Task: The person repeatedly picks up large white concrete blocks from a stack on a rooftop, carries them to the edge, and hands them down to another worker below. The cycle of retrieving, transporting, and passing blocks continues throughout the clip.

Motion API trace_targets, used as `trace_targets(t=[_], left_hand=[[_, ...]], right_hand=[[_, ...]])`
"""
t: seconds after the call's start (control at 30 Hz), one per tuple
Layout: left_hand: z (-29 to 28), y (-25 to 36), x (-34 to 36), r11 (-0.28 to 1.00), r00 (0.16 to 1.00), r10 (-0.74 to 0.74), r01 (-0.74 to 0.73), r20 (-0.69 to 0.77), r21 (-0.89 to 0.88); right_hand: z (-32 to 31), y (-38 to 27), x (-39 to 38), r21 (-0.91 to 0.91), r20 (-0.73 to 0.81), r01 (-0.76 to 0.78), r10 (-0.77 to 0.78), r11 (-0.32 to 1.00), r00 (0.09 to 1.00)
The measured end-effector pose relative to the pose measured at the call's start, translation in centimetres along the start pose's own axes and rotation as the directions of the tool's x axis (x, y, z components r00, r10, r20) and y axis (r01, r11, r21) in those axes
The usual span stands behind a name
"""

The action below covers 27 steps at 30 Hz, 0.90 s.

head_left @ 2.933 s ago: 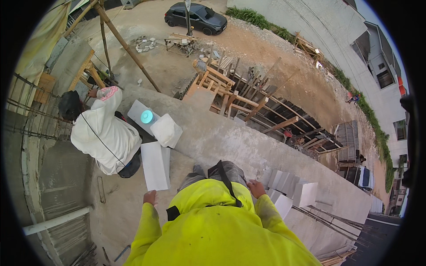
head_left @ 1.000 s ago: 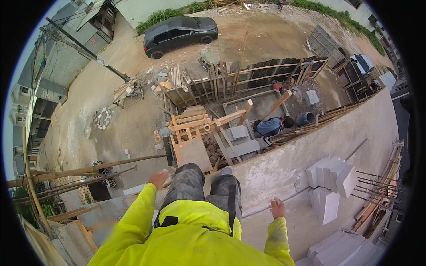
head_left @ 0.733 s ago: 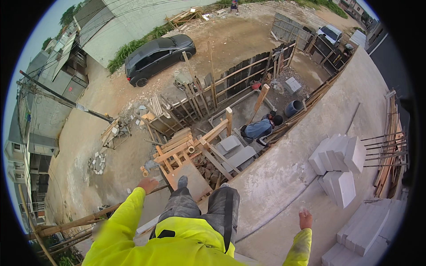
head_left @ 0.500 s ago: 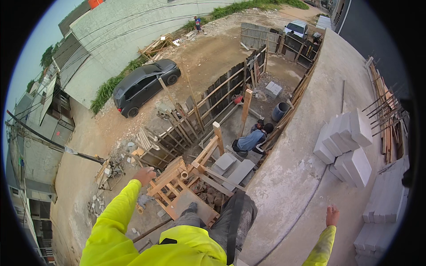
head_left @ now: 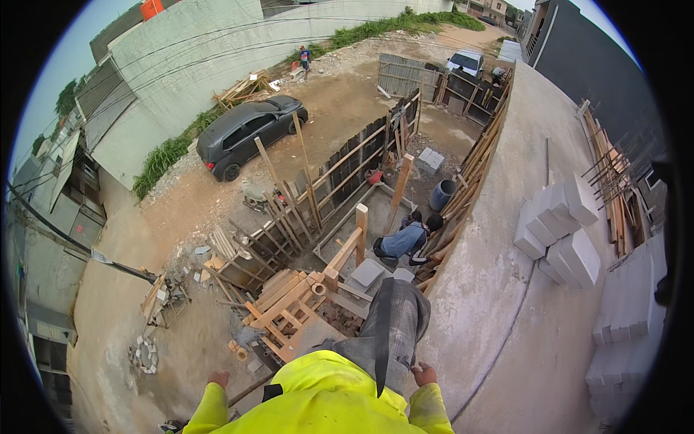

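Observation:
Down at the lower edge, my left hand (head_left: 218,378) hangs beside my yellow sleeve, its fingers loosely bent with nothing seen in them. My right hand (head_left: 424,374) is low by my thigh, over the concrete slab (head_left: 499,289), also empty, its thumb apart from the loosely curled fingers. Between the hands, my bent leg in dark grey trousers (head_left: 405,311) points forward, a black strap (head_left: 383,340) lying across it. Ahead of me is a wooden frame (head_left: 285,307) of planks and posts with a board (head_left: 318,334) at its near end. Neither hand touches it.
A person in blue (head_left: 401,242) crouches below, near a blue barrel (head_left: 442,194). Light grey blocks (head_left: 557,217) are stacked on the slab; more blocks (head_left: 629,318) stand far right. Upright timber posts (head_left: 361,231) rise ahead. A dark car (head_left: 249,134) is parked beyond the fence (head_left: 354,166).
Both hands have dropped and drawn in toward my body, the left from the wooden frame's side, the right from farther out over the slab. One leg has come up and forward.

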<state>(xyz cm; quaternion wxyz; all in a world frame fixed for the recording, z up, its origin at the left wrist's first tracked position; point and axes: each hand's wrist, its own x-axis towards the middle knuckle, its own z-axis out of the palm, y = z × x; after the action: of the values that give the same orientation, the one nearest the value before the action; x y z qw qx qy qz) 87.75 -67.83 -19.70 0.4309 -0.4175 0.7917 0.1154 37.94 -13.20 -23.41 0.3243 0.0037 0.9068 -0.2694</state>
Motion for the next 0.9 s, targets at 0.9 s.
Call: trace_targets(t=[0.9], left_hand=[[-4.7,4.5,2.4,0.497,0.968,-0.022,0.228,0.251,-0.837]], right_hand=[[2.5,-3.9,-0.5,0.051,-0.135,0.058,-0.051,0.997,0.989]])
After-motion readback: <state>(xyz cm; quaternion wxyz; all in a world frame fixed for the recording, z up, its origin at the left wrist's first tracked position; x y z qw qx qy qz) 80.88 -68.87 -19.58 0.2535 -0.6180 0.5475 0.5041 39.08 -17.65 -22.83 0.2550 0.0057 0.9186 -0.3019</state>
